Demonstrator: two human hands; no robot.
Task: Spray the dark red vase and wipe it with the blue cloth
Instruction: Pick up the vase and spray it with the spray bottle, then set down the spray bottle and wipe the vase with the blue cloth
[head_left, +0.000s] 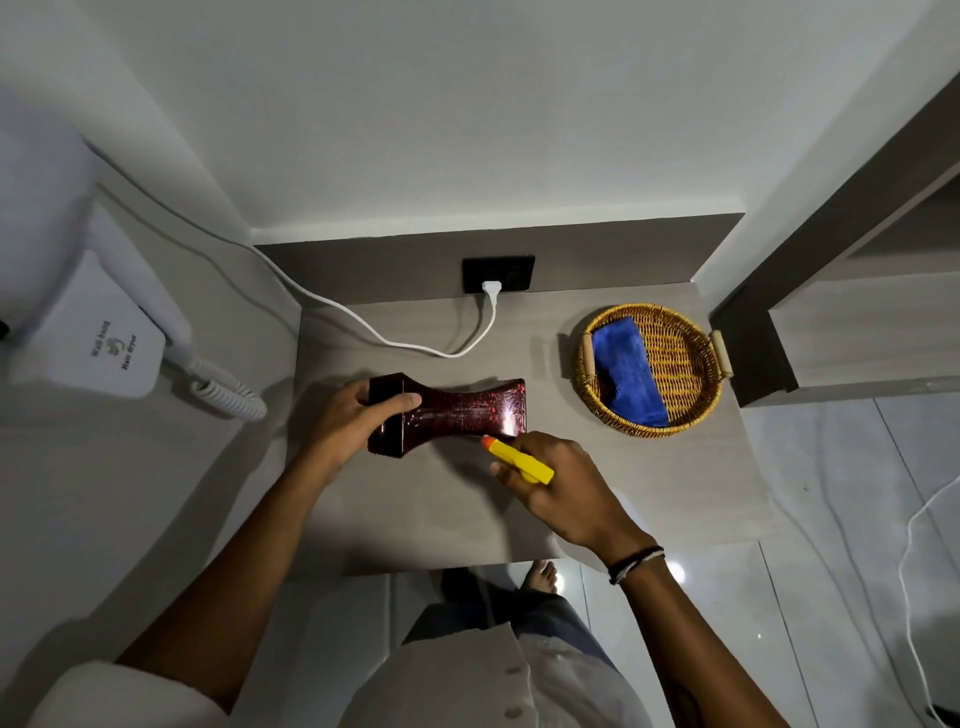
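Note:
The dark red vase (462, 413) lies on its side on the grey table (426, 509), glossy with red flecks. My left hand (353, 421) grips its left end. My right hand (561, 483) holds a spray bottle (517, 458) with a yellow head and orange nozzle; the nozzle points at the vase's lower right corner, almost touching it. The bottle's body is hidden under my hand. The blue cloth (626, 371) lies folded in a round wicker basket (685, 364) at the table's right, apart from both hands.
A white cable (395, 343) runs across the back of the table to a plug in a black wall socket (498, 273). A white wall-hung hair dryer (98, 332) with a coiled cord sits at the left. A grey shelf unit (852, 332) stands to the right.

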